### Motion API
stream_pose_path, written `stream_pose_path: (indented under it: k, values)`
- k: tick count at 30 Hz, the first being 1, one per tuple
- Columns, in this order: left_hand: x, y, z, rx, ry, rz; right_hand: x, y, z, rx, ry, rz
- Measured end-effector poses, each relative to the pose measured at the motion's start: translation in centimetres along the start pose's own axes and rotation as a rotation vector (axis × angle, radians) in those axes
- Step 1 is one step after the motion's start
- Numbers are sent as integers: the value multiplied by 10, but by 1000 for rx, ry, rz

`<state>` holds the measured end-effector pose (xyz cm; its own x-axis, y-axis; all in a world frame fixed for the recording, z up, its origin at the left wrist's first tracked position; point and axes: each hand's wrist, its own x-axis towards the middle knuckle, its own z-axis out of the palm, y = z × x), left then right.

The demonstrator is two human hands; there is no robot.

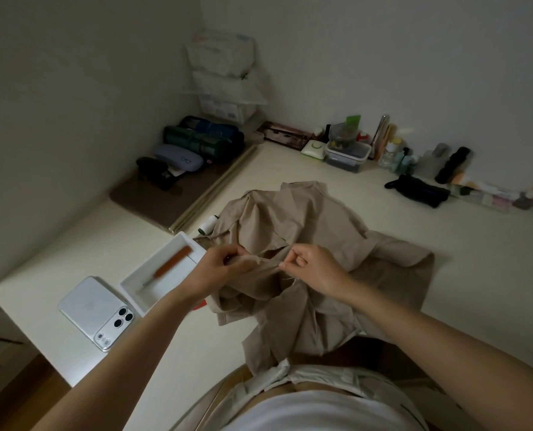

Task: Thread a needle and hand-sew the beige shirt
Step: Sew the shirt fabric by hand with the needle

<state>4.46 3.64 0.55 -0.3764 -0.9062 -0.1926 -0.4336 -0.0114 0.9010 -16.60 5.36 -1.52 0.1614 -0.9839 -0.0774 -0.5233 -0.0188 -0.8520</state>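
Observation:
The beige shirt (302, 225) lies crumpled on the white desk, part of it hanging over the front edge. My left hand (224, 265) grips a raised fold of the shirt. My right hand (308, 264) pinches the same fold a little to the right, so the cloth is stretched between both hands. A thin thread seems to run down from my right fingers, and the needle is too small to make out. A white thread spool (208, 224) lies beside the shirt's left edge.
A white tray (134, 283) holding an orange-handled tool (173, 265) stands left of my hands, with a white phone (97, 312) face down beside it. Pouches and cases line the far left; bottles, containers and a black pouch (420, 189) line the back wall.

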Motion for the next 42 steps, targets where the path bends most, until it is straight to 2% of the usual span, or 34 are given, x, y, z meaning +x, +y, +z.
stream_pose_path:
  k: [9, 11, 15, 20, 23, 27, 31, 35, 42]
  values:
    - [-1, 1, -2, 58, 1, 35, -1, 2, -3, -45, -147, 61]
    - [0, 2, -3, 60, -5, 43, 0, -2, -5, -44, -128, 113]
    - [1, 3, -3, 45, -25, 65, 5, -12, -2, -11, -33, 15]
    - [1, 4, -3, 27, -60, 78, 10, -19, 1, 26, -70, -56]
    - [2, 5, -4, 12, -61, 83, 12, -17, 5, 130, -60, -19]
    - [1, 6, -6, -25, -69, 83, 10, -16, 10, 139, -81, 3]
    - [0, 7, -4, -16, -90, 85, 13, -17, 9, 195, 41, -20]
    - [1, 7, -3, -32, -94, 73, 15, -19, 12, 161, -27, 30]
    - [2, 5, -3, -71, -10, 20, 9, -19, 12, 196, -18, 79]
